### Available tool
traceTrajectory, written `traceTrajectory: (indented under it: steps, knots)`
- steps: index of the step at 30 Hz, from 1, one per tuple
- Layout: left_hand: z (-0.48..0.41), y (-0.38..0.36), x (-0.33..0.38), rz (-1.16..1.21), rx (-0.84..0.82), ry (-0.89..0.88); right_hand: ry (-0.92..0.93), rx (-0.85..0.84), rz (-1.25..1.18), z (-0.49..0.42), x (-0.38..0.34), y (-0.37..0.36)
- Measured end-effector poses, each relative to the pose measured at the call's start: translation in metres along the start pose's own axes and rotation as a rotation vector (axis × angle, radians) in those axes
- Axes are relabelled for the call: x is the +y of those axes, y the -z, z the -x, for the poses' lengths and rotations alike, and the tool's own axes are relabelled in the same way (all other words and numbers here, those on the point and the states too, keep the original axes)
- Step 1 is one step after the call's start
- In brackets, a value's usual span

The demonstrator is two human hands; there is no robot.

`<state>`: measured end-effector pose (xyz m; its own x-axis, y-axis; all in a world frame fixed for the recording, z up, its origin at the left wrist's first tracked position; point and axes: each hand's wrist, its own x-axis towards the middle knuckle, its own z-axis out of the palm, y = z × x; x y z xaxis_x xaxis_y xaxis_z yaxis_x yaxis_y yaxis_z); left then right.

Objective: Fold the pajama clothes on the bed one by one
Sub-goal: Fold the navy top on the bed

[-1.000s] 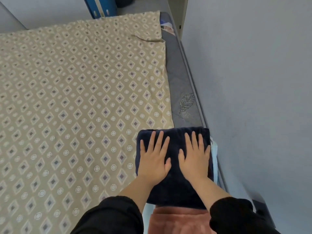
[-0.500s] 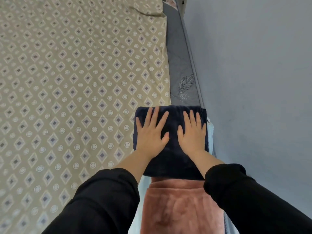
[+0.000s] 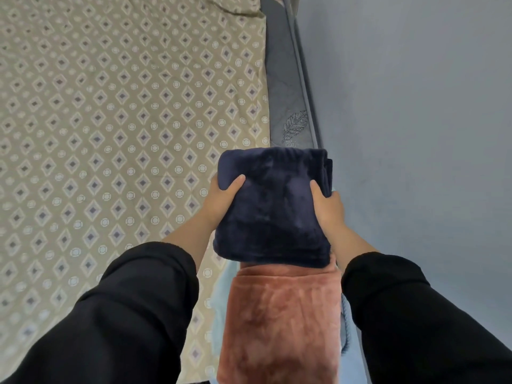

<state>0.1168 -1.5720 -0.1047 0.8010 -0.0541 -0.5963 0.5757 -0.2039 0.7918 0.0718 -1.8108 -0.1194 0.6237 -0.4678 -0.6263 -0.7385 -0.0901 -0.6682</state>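
Navy piece (image 3: pixel 273 209): folded into a thick, compact block at the right edge of the bed (image 3: pixel 282 87). Its near edge overlaps the far end of a folded pink piece (image 3: pixel 279 322). A pale blue piece (image 3: pixel 219 297) shows under the pink one, on both sides. A patterned sheet (image 3: pixel 124 120) covers the bed to the left and far side.

Hands: apart, one on each side of the navy block. Left hand (image 3: pixel 221 199) grips the left side, thumb on top, fingers hidden underneath. Right hand (image 3: pixel 329 206) grips the right side the same way. Cannot tell whether the block is lifted or rests on the pile.

Step, as judged: the navy piece looks fully folded, so this is the placing stage, onto the stack of done pieces. No unfolded garment is in view.

Next move calls for: setting the block down flat, edges in line with the pink piece. Both hands should let go together, so the plush layers neither spring open nor slide toward the bed's edge.
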Motion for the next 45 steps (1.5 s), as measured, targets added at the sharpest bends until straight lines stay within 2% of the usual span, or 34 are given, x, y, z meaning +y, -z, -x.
traceTrajectory:
  steps: [4, 9, 11, 12, 13, 15, 16, 17, 19, 21, 25, 32, 38, 45]
  knots:
    - [0.006, -0.007, 0.011, -0.005, 0.018, 0.015, 0.042, 0.071, 0.062, -0.001, -0.007, 0.011]
    - [0.010, -0.022, 0.002, -0.121, 0.033, 0.044, -0.046, 0.004, 0.159, -0.004, 0.013, 0.012]
    - [0.012, -0.028, 0.001, -0.290, 0.120, 0.076, -0.036, 0.055, 0.206, -0.003, 0.012, 0.006]
    - [0.016, -0.031, 0.004, -0.491, 0.201, 0.049, 0.032, 0.123, 0.285, -0.002, 0.010, 0.003]
    - [0.022, -0.033, 0.005, -0.706, 0.294, -0.055, 0.148, 0.221, 0.385, 0.002, 0.005, 0.001]
    - [0.030, -0.039, 0.002, -0.964, 0.367, -0.437, 0.473, 0.382, 0.543, 0.016, -0.007, -0.005]
    - [0.031, -0.042, -0.003, -1.033, 0.324, -0.592, 0.607, 0.380, 0.621, 0.022, -0.011, -0.009]
    - [0.031, -0.045, -0.011, -1.096, 0.272, -0.670, 0.684, 0.330, 0.723, 0.027, -0.013, -0.014]
    - [0.028, -0.045, -0.021, -1.189, 0.189, -0.613, 0.661, 0.174, 0.916, 0.028, -0.004, -0.026]
    - [0.025, -0.045, -0.022, -1.250, 0.136, -0.530, 0.570, 0.098, 0.983, 0.025, 0.006, -0.032]
    - [0.023, -0.044, -0.009, -1.295, 0.089, -0.472, 0.555, 0.098, 0.995, 0.024, 0.001, -0.035]
    - [0.041, -0.032, 0.006, -1.272, 0.071, -0.513, 0.565, 0.112, 0.991, 0.045, -0.011, -0.026]
    - [0.061, -0.027, 0.031, -1.322, -0.015, -0.482, 0.547, 0.071, 0.965, 0.070, -0.025, -0.018]
    - [0.088, -0.023, 0.059, -1.375, 0.028, -0.470, 0.556, 0.087, 0.974, 0.094, -0.041, 0.002]
